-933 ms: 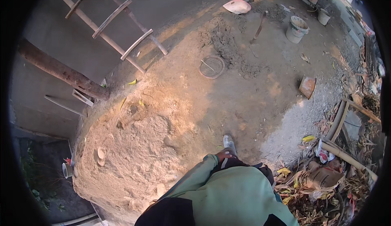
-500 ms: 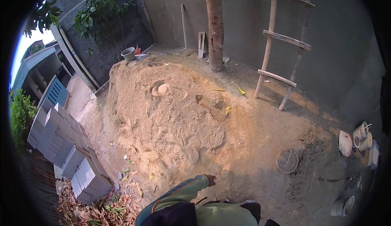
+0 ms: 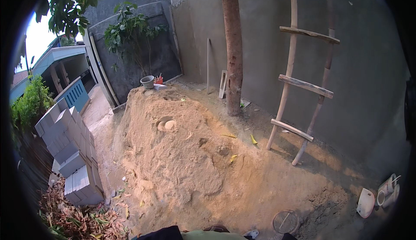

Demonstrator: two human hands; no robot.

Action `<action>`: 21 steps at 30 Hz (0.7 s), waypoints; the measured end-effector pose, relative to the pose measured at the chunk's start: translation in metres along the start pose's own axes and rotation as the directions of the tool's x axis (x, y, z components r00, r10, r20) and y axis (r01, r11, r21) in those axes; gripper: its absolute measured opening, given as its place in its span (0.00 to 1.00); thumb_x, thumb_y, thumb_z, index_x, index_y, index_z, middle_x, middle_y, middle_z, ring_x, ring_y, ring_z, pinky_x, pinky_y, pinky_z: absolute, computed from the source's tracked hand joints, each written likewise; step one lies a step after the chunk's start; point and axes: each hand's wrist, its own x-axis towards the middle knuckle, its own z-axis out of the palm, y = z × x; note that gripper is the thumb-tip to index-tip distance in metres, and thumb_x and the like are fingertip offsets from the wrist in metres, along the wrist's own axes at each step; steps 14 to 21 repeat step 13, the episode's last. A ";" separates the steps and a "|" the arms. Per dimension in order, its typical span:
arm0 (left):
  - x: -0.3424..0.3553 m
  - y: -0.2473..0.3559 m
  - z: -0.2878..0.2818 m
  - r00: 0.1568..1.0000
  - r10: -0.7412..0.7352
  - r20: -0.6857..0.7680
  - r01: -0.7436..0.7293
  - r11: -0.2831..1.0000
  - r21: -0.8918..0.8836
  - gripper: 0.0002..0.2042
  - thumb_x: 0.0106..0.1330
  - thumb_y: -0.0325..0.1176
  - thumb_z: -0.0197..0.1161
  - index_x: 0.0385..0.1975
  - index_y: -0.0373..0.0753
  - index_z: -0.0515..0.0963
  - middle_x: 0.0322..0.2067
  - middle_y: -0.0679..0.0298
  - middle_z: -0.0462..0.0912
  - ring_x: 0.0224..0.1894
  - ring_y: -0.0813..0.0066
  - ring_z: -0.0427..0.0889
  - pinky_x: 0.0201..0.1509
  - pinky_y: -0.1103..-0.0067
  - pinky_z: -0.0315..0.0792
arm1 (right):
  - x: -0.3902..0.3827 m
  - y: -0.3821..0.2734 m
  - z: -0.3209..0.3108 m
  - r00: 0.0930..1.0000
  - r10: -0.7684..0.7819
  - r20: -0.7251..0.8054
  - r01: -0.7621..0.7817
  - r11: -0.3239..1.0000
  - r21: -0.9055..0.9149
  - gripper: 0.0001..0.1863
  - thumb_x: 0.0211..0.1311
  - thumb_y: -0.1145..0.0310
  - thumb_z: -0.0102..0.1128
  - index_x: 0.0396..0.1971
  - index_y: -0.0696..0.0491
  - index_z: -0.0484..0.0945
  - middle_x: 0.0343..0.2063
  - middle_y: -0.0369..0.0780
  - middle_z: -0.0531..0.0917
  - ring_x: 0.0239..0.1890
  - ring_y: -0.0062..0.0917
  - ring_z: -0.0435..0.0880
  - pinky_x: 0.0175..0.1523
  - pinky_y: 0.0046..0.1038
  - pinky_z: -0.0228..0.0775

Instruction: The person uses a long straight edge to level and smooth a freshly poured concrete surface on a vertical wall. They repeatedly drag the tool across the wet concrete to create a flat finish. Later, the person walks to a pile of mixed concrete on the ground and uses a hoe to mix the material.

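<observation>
Neither hand is showing in the view, so how far the fingers are opening, or what they are holding, cannot be told. Only a strip of dark and green clothing (image 3: pixel 186 235) is peeking in at 6 o'clock.

A sand pile (image 3: pixel 182 153) is filling the middle, with a pale round dish (image 3: pixel 170 124) lying in a hollow near its top. At 7 o'clock from the pile, grey blocks (image 3: pixel 69 153) are sitting stacked beside dry leaves (image 3: pixel 82 222). A ladder (image 3: pixel 303 75) is leaning on the wall (image 3: pixel 364 88) at 2 o'clock, and a tree trunk (image 3: pixel 233 45) is standing at 12. A round sieve (image 3: pixel 285 221) is lying on the ground at 5 o'clock, just beside the clothing. A grey bucket (image 3: pixel 147 81) is resting behind the pile at 11 o'clock.
</observation>
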 end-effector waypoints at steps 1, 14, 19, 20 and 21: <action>0.002 0.019 0.001 0.999 0.048 -0.011 -0.048 0.999 -0.024 0.24 0.60 0.47 0.61 0.52 0.39 0.76 0.49 0.54 0.79 0.51 0.53 0.78 0.54 0.59 0.71 | 0.010 -0.009 -0.013 1.000 0.002 -0.003 -0.002 1.000 0.006 0.16 0.60 0.58 0.53 0.36 0.54 0.79 0.29 0.37 0.82 0.31 0.30 0.79 0.35 0.36 0.72; 0.005 0.018 -0.006 0.841 0.514 0.168 -0.486 0.581 0.653 0.22 0.59 0.39 0.63 0.54 0.42 0.74 0.41 0.54 0.80 0.46 0.54 0.80 0.47 0.62 0.74 | 0.086 0.145 -0.140 0.977 0.168 -0.132 -0.046 0.769 0.637 0.21 0.59 0.51 0.52 0.38 0.55 0.80 0.28 0.39 0.81 0.30 0.34 0.78 0.35 0.42 0.71; 0.005 0.018 -0.006 0.841 0.514 0.168 -0.486 0.581 0.653 0.22 0.59 0.39 0.63 0.54 0.42 0.74 0.41 0.54 0.80 0.46 0.54 0.80 0.47 0.62 0.74 | 0.086 0.145 -0.140 0.977 0.168 -0.132 -0.046 0.769 0.637 0.21 0.59 0.51 0.52 0.38 0.55 0.80 0.28 0.39 0.81 0.30 0.34 0.78 0.35 0.42 0.71; 0.005 0.018 -0.006 0.841 0.514 0.168 -0.486 0.581 0.653 0.22 0.59 0.39 0.63 0.54 0.42 0.74 0.41 0.54 0.80 0.46 0.54 0.80 0.47 0.62 0.74 | 0.086 0.145 -0.140 0.977 0.168 -0.132 -0.046 0.769 0.637 0.21 0.59 0.51 0.52 0.38 0.55 0.80 0.28 0.39 0.81 0.30 0.34 0.78 0.35 0.42 0.71; 0.005 0.018 -0.006 0.841 0.514 0.168 -0.486 0.581 0.653 0.22 0.59 0.39 0.63 0.54 0.42 0.74 0.41 0.54 0.80 0.46 0.54 0.80 0.47 0.62 0.74 | 0.086 0.145 -0.140 0.977 0.168 -0.132 -0.046 0.769 0.637 0.21 0.59 0.51 0.52 0.38 0.55 0.80 0.28 0.39 0.81 0.30 0.34 0.78 0.35 0.42 0.71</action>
